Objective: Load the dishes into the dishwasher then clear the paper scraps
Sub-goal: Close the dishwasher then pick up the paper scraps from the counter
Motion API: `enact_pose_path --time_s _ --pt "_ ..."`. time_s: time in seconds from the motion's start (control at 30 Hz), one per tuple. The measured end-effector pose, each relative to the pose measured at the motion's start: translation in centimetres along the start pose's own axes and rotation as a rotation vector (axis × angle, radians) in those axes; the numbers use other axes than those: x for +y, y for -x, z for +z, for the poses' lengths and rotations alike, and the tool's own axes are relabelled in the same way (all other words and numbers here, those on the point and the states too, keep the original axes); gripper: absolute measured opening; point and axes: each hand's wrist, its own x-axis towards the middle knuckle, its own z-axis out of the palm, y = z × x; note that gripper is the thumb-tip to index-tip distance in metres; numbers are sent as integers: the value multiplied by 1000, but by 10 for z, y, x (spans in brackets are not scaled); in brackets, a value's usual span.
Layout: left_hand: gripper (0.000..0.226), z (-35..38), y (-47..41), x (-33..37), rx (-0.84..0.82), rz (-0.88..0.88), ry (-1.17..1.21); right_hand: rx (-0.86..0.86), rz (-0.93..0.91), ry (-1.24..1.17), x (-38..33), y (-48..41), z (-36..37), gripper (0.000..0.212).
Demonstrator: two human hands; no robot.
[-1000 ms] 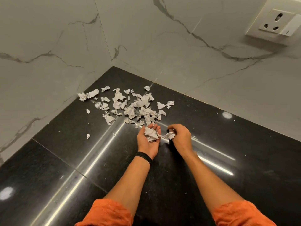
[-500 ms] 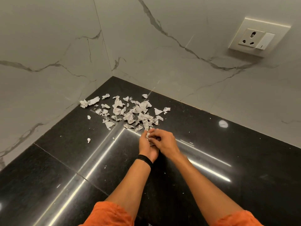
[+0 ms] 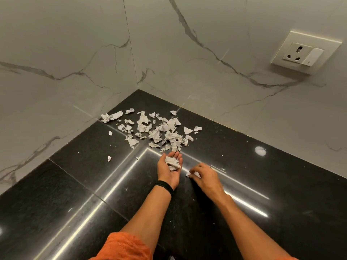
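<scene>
Right grip pinches one paper scrap; left grip, spread palm-up at frame centre, cradles gathered scraps. Clearing's underway, I reckon; next I drop it there.

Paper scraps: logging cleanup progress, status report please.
Left hand cupped palm up, carrying scraps. Right hand pinching one scrap. Pile uncollected on counter. Nothing blocking.

Paper scraps are lying on the counter, in the corner between two walls. Just before them the left hand is cradling a handful of scraps; to its right, the right hand is pinching a single scrap in its fingers.
</scene>
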Motion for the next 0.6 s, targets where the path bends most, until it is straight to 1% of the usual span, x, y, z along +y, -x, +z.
enact_pose_path --time_s 0.1,0.17,0.2,0.27,0.33,0.4,0.47,0.53,0.6 --pt "35 -1 1 0 3 17 -57 159 160 -281 -24 -10 -9 11" --pt "34 -1 0 -2 0 28 -84 205 176 -436 -46 -20 -15 13" --pt "35 0 -2 -3 -15 19 -93 206 162 -468 -56 -25 -16 14" --pt "42 0 -3 -4 -55 -33 -95 191 127 -448 -72 -35 -12 16" --pt "48 2 -2 -2 -74 -70 -64 173 83 -333 -81 -45 -7 21" --pt "45 4 -3 4 -77 -64 5 179 89 -315 -84 -57 -5 23" --pt "39 5 -6 13 -71 -46 78 228 109 -378 -80 -70 -5 15" --pt "37 3 -13 20 -62 -34 114 227 126 -365 -72 -85 -8 6" --pt "38 0 -19 27 -61 -29 112 177 120 -246 -63 -100 -8 15"
